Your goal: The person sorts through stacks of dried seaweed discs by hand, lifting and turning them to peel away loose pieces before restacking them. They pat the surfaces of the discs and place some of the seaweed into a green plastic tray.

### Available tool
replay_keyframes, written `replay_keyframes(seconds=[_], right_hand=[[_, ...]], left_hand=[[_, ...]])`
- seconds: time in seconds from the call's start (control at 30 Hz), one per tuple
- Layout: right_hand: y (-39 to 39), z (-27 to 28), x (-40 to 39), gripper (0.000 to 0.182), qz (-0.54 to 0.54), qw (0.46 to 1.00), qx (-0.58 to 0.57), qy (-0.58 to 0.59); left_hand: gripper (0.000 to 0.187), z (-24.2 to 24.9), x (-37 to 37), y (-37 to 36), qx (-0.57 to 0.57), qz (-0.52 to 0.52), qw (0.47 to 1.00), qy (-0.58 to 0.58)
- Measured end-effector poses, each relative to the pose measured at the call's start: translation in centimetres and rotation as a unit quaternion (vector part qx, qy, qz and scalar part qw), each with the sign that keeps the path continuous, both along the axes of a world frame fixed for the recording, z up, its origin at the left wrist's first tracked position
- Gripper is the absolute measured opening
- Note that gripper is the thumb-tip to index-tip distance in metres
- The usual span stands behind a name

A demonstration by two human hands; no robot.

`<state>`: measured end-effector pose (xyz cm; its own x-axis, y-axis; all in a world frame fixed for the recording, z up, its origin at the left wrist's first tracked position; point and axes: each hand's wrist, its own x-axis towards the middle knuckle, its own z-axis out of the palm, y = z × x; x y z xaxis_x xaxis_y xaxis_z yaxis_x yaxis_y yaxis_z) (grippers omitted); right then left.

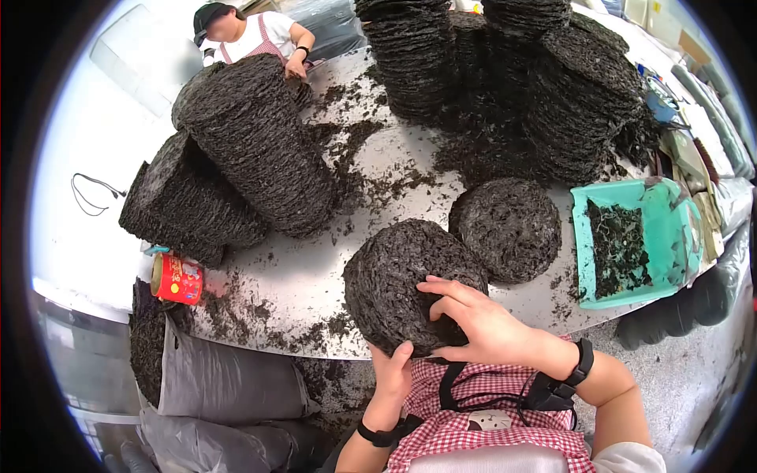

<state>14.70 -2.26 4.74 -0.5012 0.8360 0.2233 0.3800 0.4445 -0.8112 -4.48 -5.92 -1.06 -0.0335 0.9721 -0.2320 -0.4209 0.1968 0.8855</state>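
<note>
A thick round cake of dark dried seaweed [398,276] is tilted up over the near table edge. My left hand [390,374] grips its lower rim, thumb on top and the other fingers hidden beneath. My right hand [485,323] rests on the cake's right side, its fingers bent and spread apart against the surface. I see nothing separate between those fingers. Just behind, to the right, a second round seaweed stack [509,229] lies flat on the table.
Tall seaweed stacks lean at left [256,142] and stand at back right [583,94]. A teal basket [674,236] holds dark scraps. A red can [180,280] sits near the left edge. Crumbs litter the white table [402,150]. Across it, a person [264,35] touches a seaweed piece.
</note>
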Motion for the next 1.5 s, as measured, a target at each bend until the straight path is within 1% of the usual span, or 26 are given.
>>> replay_keyframes(seconds=[0.17, 0.27, 0.37, 0.4, 0.43, 0.5, 0.53, 0.57, 0.63, 0.7, 0.77, 0.83, 0.93, 0.97, 1.03, 1.07, 1.1, 1.13, 1.17, 1.2, 1.23, 1.27, 1.3, 1.37, 1.4, 1.5], right_hand=[[0.4, 0.9, 1.1, 0.044, 0.034, 0.998, -0.027, 0.044], [0.0, 1.3, 1.8, 0.045, -0.043, 0.984, -0.110, 0.134], [-0.3, 0.9, 4.7, 0.037, -0.315, 0.940, -0.052, 0.118], [0.5, -1.4, 6.4, 0.035, -0.359, 0.894, -0.077, 0.257], [1.0, -3.3, 8.7, 0.043, -0.394, 0.861, -0.130, 0.295], [1.9, -6.3, 10.1, 0.057, -0.493, 0.825, -0.016, 0.275], [1.3, -6.6, 10.6, 0.069, -0.532, 0.843, 0.011, 0.072], [0.5, -7.0, 9.9, 0.071, -0.487, 0.863, 0.048, 0.126], [-1.0, -4.4, 6.6, 0.062, -0.328, 0.938, 0.083, 0.082], [-1.9, -1.1, 3.4, 0.067, -0.168, 0.980, 0.102, 0.032], [-2.5, -1.0, 0.4, 0.060, -0.098, 0.991, 0.085, -0.040], [-2.1, -1.2, -0.5, 0.056, -0.084, 0.995, 0.051, -0.023], [-0.7, -0.6, 0.8, 0.052, 0.027, 0.993, -0.056, 0.098], [-0.9, -0.8, 1.1, 0.046, 0.002, 0.995, -0.032, 0.090], [-1.4, 1.0, 2.1, 0.046, -0.067, 0.980, -0.116, 0.147], [-1.4, 1.2, 2.9, 0.046, -0.140, 0.967, -0.122, 0.174], [-1.2, 0.7, 4.1, 0.040, -0.242, 0.959, -0.002, 0.147], [-1.4, 0.8, 5.4, 0.037, -0.367, 0.919, -0.092, 0.110], [-0.5, -2.8, 7.7, 0.036, -0.422, 0.884, -0.081, 0.184], [0.2, -3.6, 9.7, 0.046, -0.450, 0.856, -0.098, 0.233], [0.8, -5.2, 10.1, 0.058, -0.496, 0.829, 0.000, 0.258], [0.1, -6.2, 10.5, 0.062, -0.507, 0.844, 0.045, 0.166], [-0.5, -5.5, 10.0, 0.066, -0.513, 0.851, 0.089, 0.073], [-1.7, -3.0, 6.5, 0.063, -0.335, 0.931, 0.094, 0.110], [-2.4, -0.9, 5.0, 0.061, -0.243, 0.965, 0.097, 0.011], [-3.2, -0.9, 0.1, 0.048, -0.095, 0.993, 0.064, 0.014]], left_hand=[[0.082, -0.3, -0.8, -0.1, 0.023, -0.024, 0.999, -0.037], [0.080, -0.4, -1.2, 0.1, 0.033, -0.001, 0.999, -0.033], [0.078, -0.8, -2.5, 0.3, 0.020, 0.005, 0.999, -0.042], [0.076, -0.8, -2.8, 0.2, 0.032, 0.006, 0.998, -0.054], [0.077, -1.1, -3.2, 0.1, 0.032, -0.004, 0.998, -0.050], [0.078, -1.3, -3.2, 0.0, 0.040, -0.010, 0.998, -0.040], [0.078, -1.2, -2.9, 0.0, 0.042, -0.012, 0.998, -0.034], [0.079, -1.0, -2.5, 0.0, 0.046, -0.012, 0.998, -0.028], [0.081, -0.7, -1.8, -0.2, 0.055, -0.014, 0.998, -0.017], [0.084, -0.4, -0.8, -0.2, 0.074, -0.024, 0.997, -0.009], [0.088, 0.2, 0.4, -0.4, 0.073, -0.001, 0.997, -0.014], [0.091, 0.6, 0.6, -0.6, 0.061, 0.012, 0.998, -0.013], [0.087, -0.1, -1.0, -0.6, 0.073, -0.004, 0.997, -0.003], [0.084, -0.2, -1.3, -0.8, 0.084, -0.014, 0.996, 0.018], [0.085, -0.7, -1.6, -0.8, 0.086, 0.018, 0.996, 0.030], [0.085, -0.6, -1.6, -0.7, 0.080, 0.035, 0.996, 0.032], [0.085, -0.6, -1.8, -0.7, 0.072, 0.050, 0.996, 0.034], [0.092, -0.8, -2.2, -0.7, 0.048, 0.049, 0.997, -0.018], [0.091, -1.0, -2.7, -0.9, 0.035, 0.050, 0.998, -0.010], [0.090, -1.2, -3.1, -1.1, 0.022, 0.051, 0.998, -0.002], [0.089, -1.1, -3.0, -1.2, 0.011, 0.051, 0.999, 0.004], [0.087, -0.7, -2.7, -1.2, 0.020, 0.035, 0.999, -0.011], [0.087, -0.8, -2.4, -1.0, 0.024, 0.017, 1.000, -0.011], [0.087, -0.9, -2.0, -1.2, 0.026, -0.017, 1.000, -0.005], [0.082, -0.8, -1.3, -1.1, 0.055, -0.030, 0.997, 0.043], [0.084, 0.0, 0.8, -1.6, 0.075, -0.037, 0.996, 0.024]])
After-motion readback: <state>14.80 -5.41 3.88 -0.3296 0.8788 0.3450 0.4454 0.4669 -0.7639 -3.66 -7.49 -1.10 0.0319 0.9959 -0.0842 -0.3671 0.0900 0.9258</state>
